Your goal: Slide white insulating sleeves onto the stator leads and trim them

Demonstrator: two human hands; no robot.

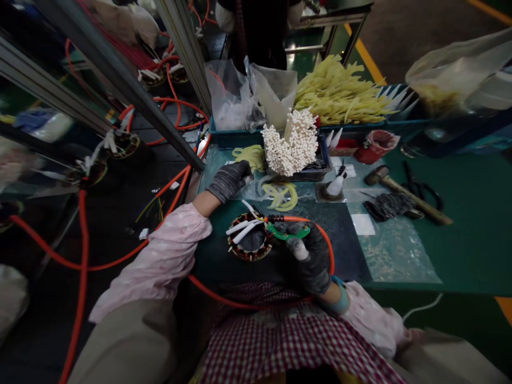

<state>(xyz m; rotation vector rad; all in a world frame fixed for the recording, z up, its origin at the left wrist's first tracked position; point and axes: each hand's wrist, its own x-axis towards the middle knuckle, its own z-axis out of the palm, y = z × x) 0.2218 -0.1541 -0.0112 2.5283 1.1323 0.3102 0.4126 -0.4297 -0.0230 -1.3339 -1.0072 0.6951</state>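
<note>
A round motor stator [250,242] with copper windings and white sleeved leads lies on the dark mat in front of me. My right hand [310,256], in a dark glove, grips a green curved circuit board [288,231] at the stator's right edge, where an orange cable [326,242] joins. My left hand [230,180], also gloved, reaches forward to the table near a bundle of white tubes [291,143] and some yellow sleeving [250,156]; whether it holds anything I cannot tell.
A blue bin holds yellow sleeves [340,96] and plastic bags [240,101]. A hammer [408,193], scissors [422,188], a red cup [376,145] and a spare glove [390,205] lie to the right. More stators with orange cables [80,256] sit on the left. Another person [260,26] stands opposite.
</note>
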